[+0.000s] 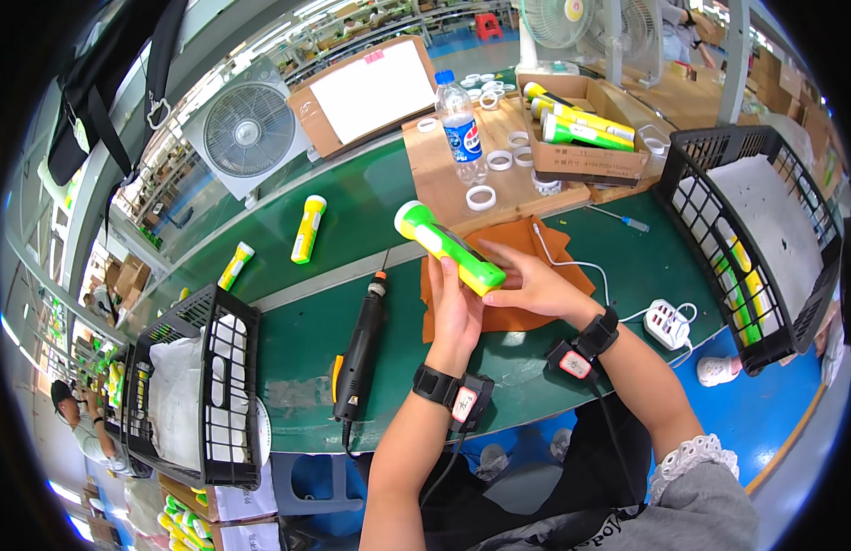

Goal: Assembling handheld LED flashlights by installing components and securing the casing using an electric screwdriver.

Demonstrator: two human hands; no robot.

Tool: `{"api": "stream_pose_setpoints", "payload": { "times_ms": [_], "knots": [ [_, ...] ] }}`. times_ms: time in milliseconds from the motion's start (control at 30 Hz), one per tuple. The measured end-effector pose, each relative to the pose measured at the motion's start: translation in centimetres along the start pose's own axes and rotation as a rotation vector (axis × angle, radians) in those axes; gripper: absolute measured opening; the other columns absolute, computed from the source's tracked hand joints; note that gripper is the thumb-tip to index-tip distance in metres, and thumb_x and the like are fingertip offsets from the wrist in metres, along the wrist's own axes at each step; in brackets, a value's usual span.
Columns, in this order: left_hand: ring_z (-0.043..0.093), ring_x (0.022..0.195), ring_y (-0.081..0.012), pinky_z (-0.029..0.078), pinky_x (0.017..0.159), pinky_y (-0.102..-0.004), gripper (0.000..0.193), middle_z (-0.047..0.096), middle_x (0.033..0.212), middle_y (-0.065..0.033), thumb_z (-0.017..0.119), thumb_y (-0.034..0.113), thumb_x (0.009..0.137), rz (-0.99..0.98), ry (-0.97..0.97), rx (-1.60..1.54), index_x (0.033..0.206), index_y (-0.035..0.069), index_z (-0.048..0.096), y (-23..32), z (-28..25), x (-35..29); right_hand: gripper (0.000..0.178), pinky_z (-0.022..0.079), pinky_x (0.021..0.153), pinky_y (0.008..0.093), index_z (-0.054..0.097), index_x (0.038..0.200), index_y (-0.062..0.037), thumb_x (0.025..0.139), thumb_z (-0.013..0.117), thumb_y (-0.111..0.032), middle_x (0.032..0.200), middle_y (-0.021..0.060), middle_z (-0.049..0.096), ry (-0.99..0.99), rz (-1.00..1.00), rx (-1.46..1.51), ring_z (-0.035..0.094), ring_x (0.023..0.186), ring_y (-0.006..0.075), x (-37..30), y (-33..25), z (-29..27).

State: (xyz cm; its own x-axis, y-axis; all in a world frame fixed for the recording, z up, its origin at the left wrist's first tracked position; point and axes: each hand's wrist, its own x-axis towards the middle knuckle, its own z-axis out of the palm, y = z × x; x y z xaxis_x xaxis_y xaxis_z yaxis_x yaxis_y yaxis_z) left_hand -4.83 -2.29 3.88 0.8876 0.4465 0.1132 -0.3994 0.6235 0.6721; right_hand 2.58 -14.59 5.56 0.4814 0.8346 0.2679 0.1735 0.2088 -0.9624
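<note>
A green and yellow flashlight (pixel 455 250) with a white head is held up over the bench, tilted with its head to the far left. Its body rests in the fingers of my left hand (pixel 456 312), which grips it from below. My right hand (pixel 538 286) has its thumb and fingers around the tail end. Beneath both hands lies a brown cloth (pixel 526 317) on the green bench top. A black electric screwdriver (pixel 362 349) lies left of my left hand. To the right of the cloth, a white multi-port charger (pixel 666 324) has a white cable attached.
Black crates stand at the left (pixel 232 395) and right (pixel 710 225). Behind the cloth, a wooden board (pixel 425 174) carries a plastic bottle (pixel 460 138) and several white rings (pixel 481 197). A cardboard box (pixel 591 165) holds flashlights. A small screwdriver (pixel 635 223) and two more flashlights (pixel 308 230) lie farther out.
</note>
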Motion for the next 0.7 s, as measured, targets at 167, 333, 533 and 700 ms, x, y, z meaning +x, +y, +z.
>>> {"api": "stream_pose_setpoints", "payload": {
  "times_ms": [167,333,533,700],
  "knots": [
    [0.050,0.100,-0.0168,0.044,0.086,-0.0338,0.044,0.049,0.107,-0.0059,0.049,0.027,0.091,-0.027,0.014,0.073,0.127,0.009,0.032,-0.6,-0.1,0.0,0.080,0.040,0.094,0.0340,0.026,0.134,0.0031,0.072,0.072,-0.019,0.128,0.0191,0.041,0.027,-0.041,-0.101,0.046,0.115,0.0236,-0.2,-0.1,0.2],
    [0.051,0.097,-0.0149,0.044,0.082,-0.0314,0.032,0.051,0.104,-0.0044,0.051,0.026,0.090,-0.019,0.055,0.019,0.114,0.007,0.042,-0.3,-0.1,-0.2,0.058,0.047,0.084,0.0317,0.046,0.117,-0.0055,0.067,0.075,-0.015,0.112,0.0117,0.055,0.316,-0.164,-0.527,0.056,0.101,0.0214,0.0,-0.7,0.8],
    [0.050,0.103,-0.0173,0.042,0.086,-0.0338,0.032,0.052,0.107,-0.0054,0.046,0.034,0.091,0.008,0.036,0.010,0.108,0.008,0.044,-1.2,-0.2,0.5,0.038,0.049,0.074,0.0331,0.057,0.097,-0.0032,0.065,0.074,-0.013,0.098,0.0114,0.059,0.404,-0.425,-0.702,0.059,0.088,0.0270,-0.2,-1.1,0.3],
    [0.050,0.103,-0.0172,0.042,0.086,-0.0337,0.031,0.053,0.107,-0.0059,0.045,0.033,0.092,0.089,-0.026,-0.007,0.110,0.008,0.042,-0.7,-0.1,0.4,0.035,0.050,0.069,0.0320,0.059,0.095,-0.0028,0.065,0.074,-0.012,0.094,0.0103,0.061,0.397,-0.548,-0.821,0.061,0.082,0.0265,-0.1,-1.8,1.2]
  ]
}}
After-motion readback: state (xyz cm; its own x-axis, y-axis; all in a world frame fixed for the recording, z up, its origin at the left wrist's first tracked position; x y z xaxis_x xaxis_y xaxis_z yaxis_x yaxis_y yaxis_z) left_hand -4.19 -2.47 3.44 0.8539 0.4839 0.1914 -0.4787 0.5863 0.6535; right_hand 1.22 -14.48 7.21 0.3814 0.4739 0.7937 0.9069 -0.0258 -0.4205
